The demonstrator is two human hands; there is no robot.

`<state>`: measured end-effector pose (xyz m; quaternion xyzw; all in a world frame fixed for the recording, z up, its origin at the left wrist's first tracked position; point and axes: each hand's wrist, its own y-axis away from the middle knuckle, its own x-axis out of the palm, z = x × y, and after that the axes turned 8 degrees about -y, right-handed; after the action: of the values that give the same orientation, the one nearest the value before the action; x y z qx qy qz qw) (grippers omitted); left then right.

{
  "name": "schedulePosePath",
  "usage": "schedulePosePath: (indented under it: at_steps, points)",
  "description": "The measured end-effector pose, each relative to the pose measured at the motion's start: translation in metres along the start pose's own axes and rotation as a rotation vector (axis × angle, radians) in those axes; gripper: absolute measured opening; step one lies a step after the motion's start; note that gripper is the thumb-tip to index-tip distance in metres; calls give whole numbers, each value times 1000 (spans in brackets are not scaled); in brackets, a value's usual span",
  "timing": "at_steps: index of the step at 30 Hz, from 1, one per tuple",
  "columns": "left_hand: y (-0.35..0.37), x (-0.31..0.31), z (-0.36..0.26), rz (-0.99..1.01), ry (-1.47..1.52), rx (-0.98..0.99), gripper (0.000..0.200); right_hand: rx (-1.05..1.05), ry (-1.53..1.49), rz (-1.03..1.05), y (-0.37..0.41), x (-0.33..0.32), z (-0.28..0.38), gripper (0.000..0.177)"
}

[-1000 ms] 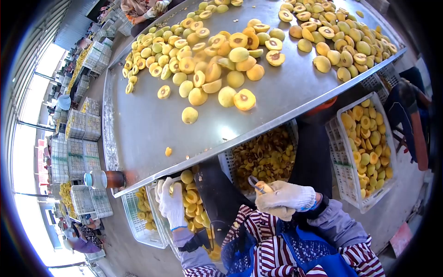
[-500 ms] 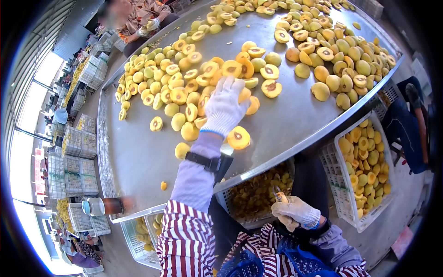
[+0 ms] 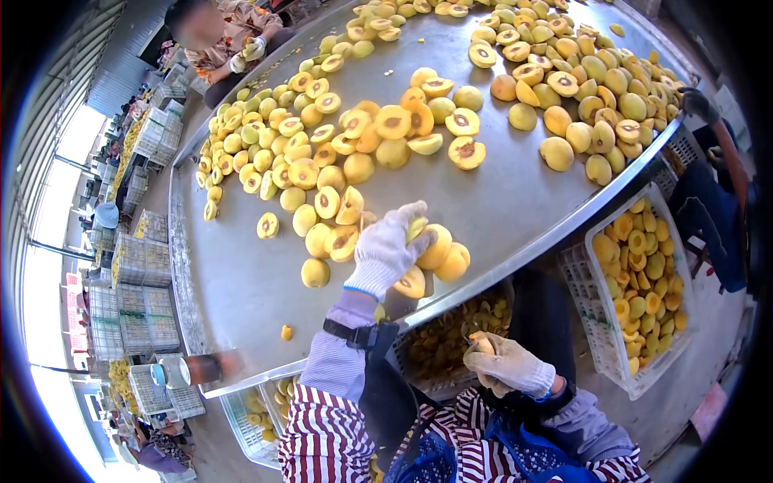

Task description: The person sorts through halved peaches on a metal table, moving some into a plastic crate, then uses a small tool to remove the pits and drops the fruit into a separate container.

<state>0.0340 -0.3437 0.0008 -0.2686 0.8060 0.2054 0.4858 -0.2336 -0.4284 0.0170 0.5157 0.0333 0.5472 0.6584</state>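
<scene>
Grip, left hand (image 3: pixel 388 248): white-gloved, low over the table (image 3: pixel 499 209) near its front edge, fingers curled over a greenish piece of fruit (image 3: pixel 416 226); whether they are clamped on it cannot be told.
Grip, right hand (image 3: pixel 514 367): gloved, fingers together, clamped on a tan-handled tool (image 3: pixel 482 344), held beyond the table's front edge; the tool's far end is too small to make out.
Fruit at left hand: two rounded yellow pieces (image 3: pixel 444 256) just beside the fingers; a cut half (image 3: pixel 411 282) below them.
Fruit, middle of table: broad spread of yellow halves (image 3: pixel 303 174), some cut face up with brown centres, others rounded side up.
Fruit, right of table: dense heap (image 3: pixel 600 97), well apart from the left hand.
Loose scrap: small orange piece (image 3: pixel 287 332), alone near the front left.
Bottle: blue-capped bottle (image 3: pixel 201 369) with dark contents, lying sideways in view at the left corner.
Crate, right: white crate (image 3: pixel 581 304) on the floor, filled with fruit.
Persons nearby: one at upper left, gloved hands (image 3: pixel 246 56) together; another at right, dark-gloved hand (image 3: pixel 699 105) beside the heap.
</scene>
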Motion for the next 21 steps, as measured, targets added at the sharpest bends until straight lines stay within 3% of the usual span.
schedulePosePath:
  at_steps: [3, 6, 8, 12, 15, 21]
  points:
    - [41, 5, 4, -29, 325, -258, 51, -112, 27, 37, 13, 10, -7, 25]
    - [88, -1, -4, -71, 1625, -285, 51, -152, 60, 52, 28, 25, 0, 28]
    - [114, -9, -26, -117, 1640, -294, 60, -166, 118, 48, 32, 33, -3, 41]
    - [146, -13, -60, -142, 1644, -252, 75, -390, 500, -30, 35, 50, -10, 43]
    - [166, -18, -80, -157, 1532, -260, 82, -440, 653, -113, 47, 65, -8, 47]
    - [197, -24, -96, -103, 1387, -147, 77, -588, 745, -154, 57, 71, -25, 44]
